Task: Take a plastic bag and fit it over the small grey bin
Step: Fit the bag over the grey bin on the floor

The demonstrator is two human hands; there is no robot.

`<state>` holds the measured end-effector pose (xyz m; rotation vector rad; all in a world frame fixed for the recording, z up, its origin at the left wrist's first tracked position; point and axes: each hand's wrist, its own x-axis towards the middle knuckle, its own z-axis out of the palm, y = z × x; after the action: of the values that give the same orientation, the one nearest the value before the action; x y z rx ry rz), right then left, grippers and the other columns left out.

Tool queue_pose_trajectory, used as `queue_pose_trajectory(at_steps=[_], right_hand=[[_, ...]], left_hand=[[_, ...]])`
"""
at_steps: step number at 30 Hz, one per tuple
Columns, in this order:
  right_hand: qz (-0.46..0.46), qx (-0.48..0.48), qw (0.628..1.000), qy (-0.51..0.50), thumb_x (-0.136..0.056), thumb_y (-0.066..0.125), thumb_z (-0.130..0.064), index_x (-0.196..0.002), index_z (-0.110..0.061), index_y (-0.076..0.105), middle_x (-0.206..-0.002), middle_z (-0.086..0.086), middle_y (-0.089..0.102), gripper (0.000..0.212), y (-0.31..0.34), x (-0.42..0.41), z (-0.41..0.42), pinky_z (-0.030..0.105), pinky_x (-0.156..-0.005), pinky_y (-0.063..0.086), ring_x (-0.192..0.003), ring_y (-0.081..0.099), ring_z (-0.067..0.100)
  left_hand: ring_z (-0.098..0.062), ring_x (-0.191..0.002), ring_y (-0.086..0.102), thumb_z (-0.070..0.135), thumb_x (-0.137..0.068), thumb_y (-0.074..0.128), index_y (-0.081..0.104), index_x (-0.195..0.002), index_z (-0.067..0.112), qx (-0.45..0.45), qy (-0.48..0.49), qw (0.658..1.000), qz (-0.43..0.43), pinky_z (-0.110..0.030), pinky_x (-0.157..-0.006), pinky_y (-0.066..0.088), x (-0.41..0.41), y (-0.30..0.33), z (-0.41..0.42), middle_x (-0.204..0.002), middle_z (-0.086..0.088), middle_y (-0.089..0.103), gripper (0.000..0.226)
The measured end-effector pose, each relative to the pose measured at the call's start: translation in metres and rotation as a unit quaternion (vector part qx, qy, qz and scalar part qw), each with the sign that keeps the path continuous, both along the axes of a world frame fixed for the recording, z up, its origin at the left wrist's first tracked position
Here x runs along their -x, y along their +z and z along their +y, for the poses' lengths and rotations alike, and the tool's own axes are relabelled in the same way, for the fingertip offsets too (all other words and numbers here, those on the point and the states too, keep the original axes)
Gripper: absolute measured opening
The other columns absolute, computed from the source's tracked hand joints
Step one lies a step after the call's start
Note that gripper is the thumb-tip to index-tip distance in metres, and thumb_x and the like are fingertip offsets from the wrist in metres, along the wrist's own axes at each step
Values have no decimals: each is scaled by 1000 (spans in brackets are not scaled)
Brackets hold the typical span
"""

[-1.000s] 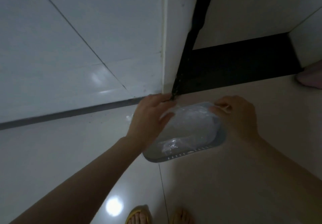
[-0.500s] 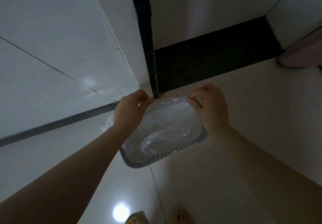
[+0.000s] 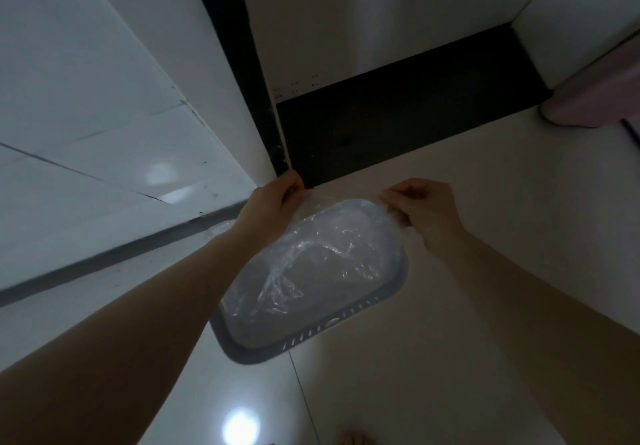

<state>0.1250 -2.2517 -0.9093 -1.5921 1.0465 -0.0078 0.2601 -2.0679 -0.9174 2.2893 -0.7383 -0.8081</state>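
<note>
Clear bag point(image 3: 311, 264) sags inside grey bin point(image 3: 346, 320) on the floor, left hand point(image 3: 273, 202) and right hand point(image 3: 424, 209) each in a closed grip on its far edge; thin film could tear or slip off the rim if overstretched.

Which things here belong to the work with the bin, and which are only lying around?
For the job: plastic bag, small grey bin, left hand, right hand.
Just there: pink object by the wall, dark threshold strip.
</note>
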Motion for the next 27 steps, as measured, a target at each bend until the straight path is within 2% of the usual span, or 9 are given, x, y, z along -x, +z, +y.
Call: queue_pose_trajectory(at_steps=[3,7,10,13,16,19,21,24,27], right_hand=[[-10,-18,999,-40,-75,74,-15,-67,-15,70,-65,2,68,9,-11,5,7,25,-59,50,-58,62,11],[34,-20,999,-35,-79,70,-23,-70,-12,71,-71,7,69,15,-18,11,14,30,-63,53,-65,64,19],[83,-22,996,-34,-86,61,-34,-83,-7,70,-73,6,68,29,-13,13,6,29,-61,52,-65,63,20],[79,99,992,-22,-86,57,-42,-88,-19,67,-77,-6,68,25,10,19,-11,22,-70,51,-71,64,8],[-45,236,963,126,-84,63,-34,-95,-26,67,-84,-19,64,13,46,27,-5,1,-67,41,-78,58,-8],[-74,316,882,342,-81,68,-24,-99,-14,69,-98,5,67,21,54,33,13,24,-78,42,-89,57,14],[-8,343,845,411,-80,69,-26,-107,-14,67,-114,11,58,30,47,33,21,36,-84,41,-102,50,26],[7,347,856,384,-78,70,-19,-94,-14,70,-120,12,53,17,40,36,22,37,-83,41,-106,46,29],[-34,334,883,327,-76,71,-12,-78,-12,67,-111,11,58,4,37,50,20,31,-69,43,-98,51,27]], left_hand=[[-5,-58,47,28,-94,45,48,-87,17,8,-8,1000,-1,-8,-51,35,-4,-4,1,-67,8,49,14],[-7,-56,48,31,-95,44,51,-92,16,-38,-36,998,22,-11,-50,34,-7,-2,10,-64,6,51,17],[-17,-75,59,30,-96,39,58,-109,13,-58,-15,996,62,-24,-66,40,-7,9,19,-89,-7,66,28],[-18,-99,61,31,-95,44,61,-114,17,14,48,999,-10,-20,-81,39,1,30,24,-111,-6,66,29],[-9,-105,55,41,-89,50,58,-119,23,87,-37,991,-92,-22,-91,41,22,56,22,-123,-2,60,36],[-15,-121,47,51,-81,51,56,-124,23,51,-201,960,-190,-38,-106,29,46,63,14,-134,-6,55,51],[-26,-130,43,48,-77,60,60,-119,20,-16,-244,937,-248,-41,-109,16,58,58,8,-141,-8,48,51],[-28,-141,25,36,-74,71,69,-102,23,-84,-203,939,-264,-39,-113,3,67,50,6,-150,-6,35,31],[-31,-133,39,26,-61,82,71,-79,24,-36,-169,954,-245,-44,-111,18,73,47,16,-140,-9,49,21]])
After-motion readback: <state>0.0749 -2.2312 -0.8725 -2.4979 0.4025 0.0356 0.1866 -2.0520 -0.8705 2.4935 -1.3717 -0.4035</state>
